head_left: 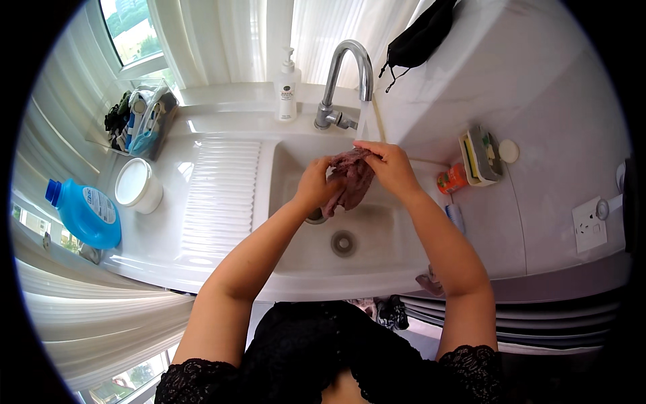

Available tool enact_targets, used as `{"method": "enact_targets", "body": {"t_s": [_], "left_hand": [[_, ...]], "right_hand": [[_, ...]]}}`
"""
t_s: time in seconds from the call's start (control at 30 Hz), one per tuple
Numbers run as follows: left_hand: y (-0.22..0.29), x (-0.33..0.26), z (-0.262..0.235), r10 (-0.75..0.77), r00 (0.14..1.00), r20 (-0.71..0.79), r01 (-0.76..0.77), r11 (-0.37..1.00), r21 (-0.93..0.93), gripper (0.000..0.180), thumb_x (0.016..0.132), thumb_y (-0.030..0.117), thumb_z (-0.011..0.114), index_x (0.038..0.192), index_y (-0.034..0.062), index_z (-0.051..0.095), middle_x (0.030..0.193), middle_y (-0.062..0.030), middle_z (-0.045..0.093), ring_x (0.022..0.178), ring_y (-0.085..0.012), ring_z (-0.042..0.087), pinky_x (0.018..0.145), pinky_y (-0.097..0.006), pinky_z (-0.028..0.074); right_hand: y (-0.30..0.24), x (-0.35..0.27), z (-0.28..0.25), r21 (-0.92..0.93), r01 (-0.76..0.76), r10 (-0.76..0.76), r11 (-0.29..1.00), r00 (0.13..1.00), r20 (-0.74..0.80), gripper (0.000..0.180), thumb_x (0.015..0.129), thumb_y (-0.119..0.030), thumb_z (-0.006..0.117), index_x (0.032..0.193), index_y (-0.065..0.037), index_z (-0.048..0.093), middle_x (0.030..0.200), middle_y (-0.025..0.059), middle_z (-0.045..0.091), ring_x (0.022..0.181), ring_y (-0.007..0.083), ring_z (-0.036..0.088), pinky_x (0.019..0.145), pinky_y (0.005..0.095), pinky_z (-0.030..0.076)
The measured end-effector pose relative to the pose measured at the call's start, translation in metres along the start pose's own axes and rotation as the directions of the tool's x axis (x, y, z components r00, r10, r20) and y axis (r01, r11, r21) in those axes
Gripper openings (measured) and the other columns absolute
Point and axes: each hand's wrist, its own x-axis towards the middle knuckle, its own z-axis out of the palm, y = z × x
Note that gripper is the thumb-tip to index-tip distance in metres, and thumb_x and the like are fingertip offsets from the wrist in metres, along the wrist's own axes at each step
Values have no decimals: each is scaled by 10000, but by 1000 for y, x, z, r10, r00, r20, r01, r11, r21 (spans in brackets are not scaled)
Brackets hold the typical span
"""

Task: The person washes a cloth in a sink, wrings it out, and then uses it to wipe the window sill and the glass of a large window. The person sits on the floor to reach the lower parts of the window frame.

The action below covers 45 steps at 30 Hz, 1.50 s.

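Observation:
Over the white sink (316, 259) I hold a crumpled, wet-looking mauve cloth (353, 176) in both hands. My left hand (315, 185) is closed round its left side, with some fingers hidden by the fabric. At its upper right edge, my right hand (390, 165) pinches the cloth. A chrome faucet (367, 67) arches above, and what looks like a stream of water falls from its spout close to my right hand. Below the cloth, the round drain (343, 243) shows in the basin. Something round behind my left wrist is mostly hidden.
A white pump bottle (286, 94) stands behind the sink. Left of the ribbed washboard (222, 195) are a white tub (139, 186), a blue jug (87, 215) and a clear box (145, 121). On the right sit an orange container (452, 179) and a sponge holder (481, 158).

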Motion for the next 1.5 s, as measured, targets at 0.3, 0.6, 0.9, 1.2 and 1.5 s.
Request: {"method": "enact_targets", "body": {"t_s": [0.3, 0.6, 0.9, 1.2, 1.5], "left_hand": [[50, -17, -17, -310, 951, -8, 298, 918, -261, 320, 783, 176, 719, 1041, 42, 585, 776, -159, 663, 730, -337, 640, 675, -390, 506], [55, -64, 8, 26, 990, 141, 11, 967, -253, 335, 796, 144, 708, 1102, 58, 604, 872, -137, 660, 774, -227, 639, 709, -316, 500], [3, -53, -4, -512, 498, 700, 757, -137, -639, 673, 906, 524, 565, 1338, 35, 401, 1372, -160, 409, 1200, -288, 469, 1001, -505, 386], [-46, -40, 67, -520, 621, 586, 461, -362, -810, 448, 980, 449, 425, 1155, 50, 529, 1101, -133, 585, 1094, -302, 551, 973, -473, 446], [0, -48, 66, -570, 420, 706, 429, -560, -708, 457, 949, 539, 442, 1149, 153, 585, 1143, -84, 613, 1050, -285, 582, 912, -468, 470]], "right_hand": [[57, 15, 13, -55, -258, 246, 964, 955, -166, 227, 852, -218, 637, 933, -12, 686, 810, 143, 694, 730, 255, 663, 686, 351, 507], [35, 11, 50, 763, -418, 506, 493, 851, 139, 168, 913, -30, 491, 1048, -9, 589, 954, 70, 645, 855, 178, 644, 741, 316, 552], [54, -19, 56, 934, -330, 545, 138, 812, 207, 293, 891, 29, 420, 1160, 18, 537, 1056, 131, 619, 965, 243, 629, 898, 388, 523], [54, -36, 64, 972, -212, 493, 104, 860, 134, 226, 894, -125, 519, 1073, 1, 575, 998, 71, 613, 960, 234, 586, 843, 388, 489], [98, -63, 131, 18, -298, 284, 954, 888, -360, 313, 875, -342, 630, 792, -41, 620, 924, 148, 552, 849, 335, 576, 774, 397, 479]]}}
